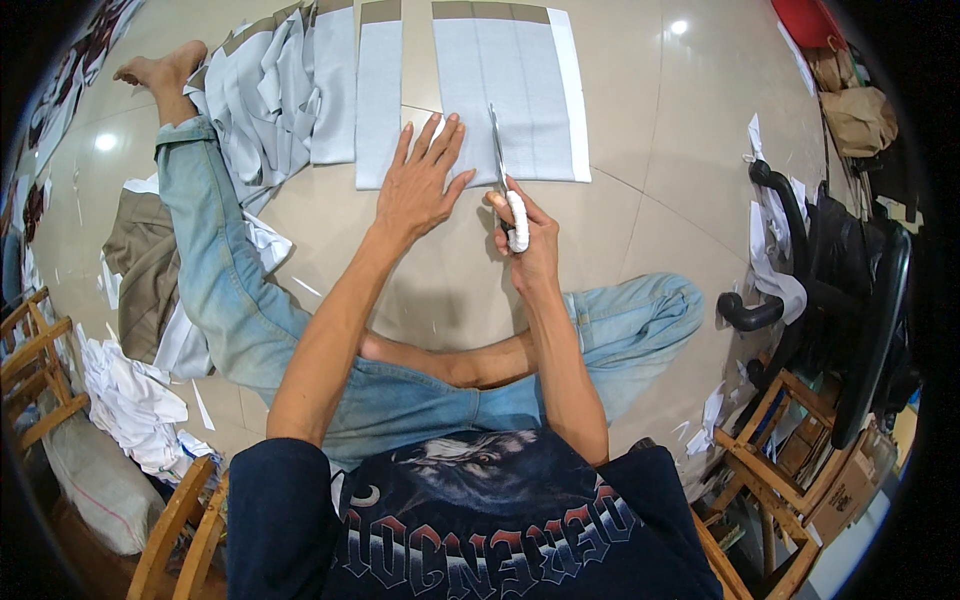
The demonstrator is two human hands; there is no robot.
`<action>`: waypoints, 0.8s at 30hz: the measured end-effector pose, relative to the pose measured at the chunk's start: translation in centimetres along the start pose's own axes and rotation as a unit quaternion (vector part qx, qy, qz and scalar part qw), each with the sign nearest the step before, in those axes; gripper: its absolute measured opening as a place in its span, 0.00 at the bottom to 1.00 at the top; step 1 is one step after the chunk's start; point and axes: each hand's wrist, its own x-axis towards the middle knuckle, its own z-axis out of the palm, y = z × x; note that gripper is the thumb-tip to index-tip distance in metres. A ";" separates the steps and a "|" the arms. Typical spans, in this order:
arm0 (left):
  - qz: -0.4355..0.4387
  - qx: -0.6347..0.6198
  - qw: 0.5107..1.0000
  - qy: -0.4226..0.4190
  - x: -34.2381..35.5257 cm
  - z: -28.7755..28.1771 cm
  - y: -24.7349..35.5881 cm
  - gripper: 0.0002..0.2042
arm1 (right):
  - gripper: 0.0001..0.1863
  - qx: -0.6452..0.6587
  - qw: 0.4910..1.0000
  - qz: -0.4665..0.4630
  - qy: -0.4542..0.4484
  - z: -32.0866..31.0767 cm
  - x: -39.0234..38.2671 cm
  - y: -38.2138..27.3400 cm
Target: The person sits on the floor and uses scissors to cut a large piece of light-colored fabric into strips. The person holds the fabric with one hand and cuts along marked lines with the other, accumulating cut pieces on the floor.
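Note:
Scissors [499, 150] with a white-wrapped handle are in my right hand [530, 230], fingers round the loops. Their blades point away from me, over a wide light-grey fabric panel [530, 100] lying on the floor. Faint lines run lengthwise down this panel; a brown band crosses its far end and a white strip edges its right side. My left hand [423, 185] rests with fingers spread, holding nothing, near the panel's left corner and over the near end of a narrow grey strip [380, 110]. A gap showing floor separates the strip from the panel.
More grey pieces [333, 90] and a crumpled fabric heap [262, 110] lie to the left, beside my outstretched leg. Brown cloth [145, 270] and white scraps [128, 400] are further left. A black chair [850, 290] and wooden frames [770, 450] stand at right.

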 end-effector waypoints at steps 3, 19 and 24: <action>0.001 0.000 1.000 0.001 0.0 0.0 0.1 0.31 | 0.30 0.012 1.000 -0.013 -0.010 -0.3 0.4 0.5; 0.005 -0.020 1.000 0.008 0.0 -0.5 0.3 0.30 | 0.31 0.024 1.000 0.010 -0.006 1.1 1.7 -1.3; 0.007 -0.027 1.000 0.011 0.1 -0.5 0.3 0.30 | 0.31 -0.022 1.000 -0.007 0.002 0.9 2.6 -0.5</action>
